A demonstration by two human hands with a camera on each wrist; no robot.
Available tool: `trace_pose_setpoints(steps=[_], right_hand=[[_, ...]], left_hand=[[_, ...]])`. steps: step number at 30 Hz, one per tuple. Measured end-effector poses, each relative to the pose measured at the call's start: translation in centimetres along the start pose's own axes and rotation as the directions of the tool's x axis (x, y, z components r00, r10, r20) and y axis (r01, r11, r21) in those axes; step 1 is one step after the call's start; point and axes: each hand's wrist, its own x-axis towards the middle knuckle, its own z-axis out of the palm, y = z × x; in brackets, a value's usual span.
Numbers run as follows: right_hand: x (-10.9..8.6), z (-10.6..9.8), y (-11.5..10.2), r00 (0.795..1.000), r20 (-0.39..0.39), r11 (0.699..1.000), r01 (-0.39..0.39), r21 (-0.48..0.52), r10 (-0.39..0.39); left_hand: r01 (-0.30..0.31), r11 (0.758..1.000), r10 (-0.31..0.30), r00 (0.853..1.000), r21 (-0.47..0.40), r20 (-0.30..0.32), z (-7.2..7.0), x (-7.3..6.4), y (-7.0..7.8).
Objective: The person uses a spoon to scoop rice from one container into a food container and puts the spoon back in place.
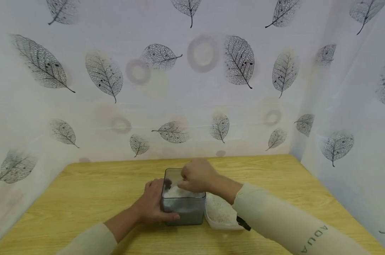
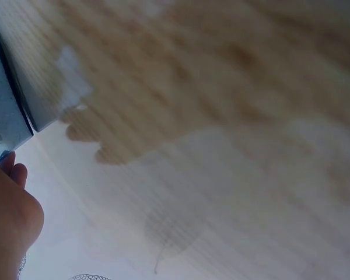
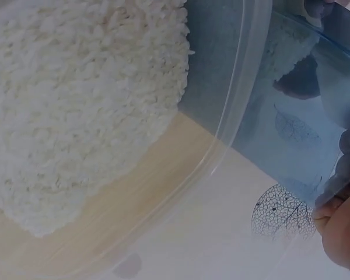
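A clear, bluish square container (image 1: 184,211) stands on the table with white rice in it. My left hand (image 1: 152,205) grips it from the left, thumb along the near wall and fingers round the far-left side. My right hand (image 1: 199,175) is over the container's opening, fingers curled down inside the rim. In the right wrist view, a pale shape (image 3: 340,87) shows through the wall beside the right hand's fingers (image 3: 341,169); I cannot tell whether they hold it. Right of the container is a clear bowl (image 1: 222,226) of white rice (image 1: 219,209), partly behind my right sleeve.
The wooden table (image 1: 93,198) runs back to a pale curtain (image 1: 195,106) printed with dark leaves, which also closes in both sides. A small black object (image 1: 243,223) shows below the right sleeve, overlapping the bowl's edge.
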Motion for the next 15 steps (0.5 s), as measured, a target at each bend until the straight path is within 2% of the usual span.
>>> trace_pose_setpoints(steps=[8, 15], right_hand=[[-1.3, -0.6, 0.8, 0.997, -0.031, 0.993, -0.074, 0.087, 0.077], [-2.1, -0.6, 1.5, 0.989, -0.039, 0.973, -0.13, 0.192, 0.14]], left_hand=[[-0.017, 0.999, 0.018, 1.0, 0.029, -0.01, -0.1, 0.1, -0.1], [-0.007, 0.999, 0.007, 1.0, 0.046, 0.007, -0.3, 0.0, 0.1]])
